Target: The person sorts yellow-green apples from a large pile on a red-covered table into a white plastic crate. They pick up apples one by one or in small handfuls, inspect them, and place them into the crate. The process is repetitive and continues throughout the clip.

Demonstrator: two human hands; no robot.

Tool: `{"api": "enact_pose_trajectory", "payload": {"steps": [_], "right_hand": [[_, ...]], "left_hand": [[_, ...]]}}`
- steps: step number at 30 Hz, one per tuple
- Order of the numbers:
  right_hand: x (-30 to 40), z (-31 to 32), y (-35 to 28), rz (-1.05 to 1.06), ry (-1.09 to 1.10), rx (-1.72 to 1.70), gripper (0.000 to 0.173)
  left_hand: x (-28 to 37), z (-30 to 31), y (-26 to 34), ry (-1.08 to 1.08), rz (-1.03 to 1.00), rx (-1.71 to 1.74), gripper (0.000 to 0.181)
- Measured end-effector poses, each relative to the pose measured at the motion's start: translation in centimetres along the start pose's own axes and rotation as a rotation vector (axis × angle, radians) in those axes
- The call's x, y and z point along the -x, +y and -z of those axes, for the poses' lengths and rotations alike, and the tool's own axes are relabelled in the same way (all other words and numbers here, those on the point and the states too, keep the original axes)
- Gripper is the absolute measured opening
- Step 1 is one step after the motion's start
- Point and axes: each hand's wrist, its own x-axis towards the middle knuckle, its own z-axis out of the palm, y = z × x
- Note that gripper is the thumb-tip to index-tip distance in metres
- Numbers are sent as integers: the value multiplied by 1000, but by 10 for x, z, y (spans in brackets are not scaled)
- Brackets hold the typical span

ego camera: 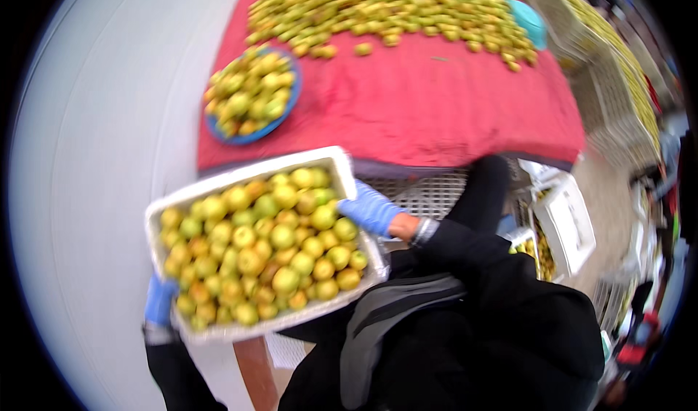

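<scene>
A white foam box (248, 177), tilted in view and full of yellow-green jujube-like fruit (283, 235), is held up in front of my body. My left hand (160, 302), in a blue glove, grips its left end low down; the fingertips are hidden by the box. On the opposite end my right hand (371, 206), gloved the same way, clasps the rim with its fingers near the fruit. Just beyond the box, a blue bowl (297, 86) heaped with the same fruit rests on the red cloth (436, 111).
Loose fruit (381, 4) is spread over the far part of the cloth, beside a turquoise bowl (528, 22). Stacked plastic crates (605, 89) stand at the right. An upright white foam box (570, 223) and more fruit lie near my right side. A pale wall (103, 138) runs along the left.
</scene>
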Motion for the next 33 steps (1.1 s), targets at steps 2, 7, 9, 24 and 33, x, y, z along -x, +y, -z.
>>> {"api": "enact_pose_trajectory", "payload": {"steps": [2,7,9,24,33], "right_hand": [[-2,13,-63,0,-23,1,60],[0,25,-118,-15,5,-99,58],[-18,91,-154,-53,13,-160,55],[-132,296,13,-479,396,-267,52],[-197,257,-20,-71,709,294,49]], "left_hand": [[37,3,23,-76,-56,104,75],[25,40,17,-272,-145,205,84],[10,-5,59,-308,-126,219,83],[-310,-206,79,-298,-54,65,41],[-247,-118,94,60,-512,-622,64]]}}
